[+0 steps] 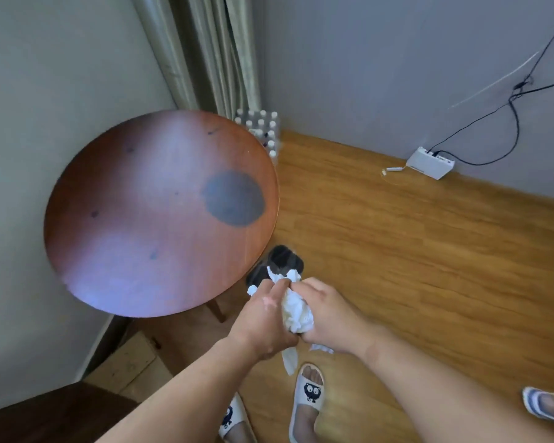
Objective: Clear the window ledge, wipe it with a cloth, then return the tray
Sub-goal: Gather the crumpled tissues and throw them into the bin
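Both hands closed round one crumpled white cloth (294, 310), held low beside the round wooden table (135, 219). Left hand (263, 318) curled on its left side, right hand (328, 318) gripping from the right (a loose tail hanging below). Under it, wooden floor (413, 251) and white slippers (309, 394).

A round reddish-brown wooden tabletop (160, 212) bears a dark grey blotch (234, 198). Behind it hang pale green curtains (211, 52), with clear white-capped bottles (263, 129) below. A white box (430, 163) with black cables (512, 100) sits on the wood-plank floor (413, 251).
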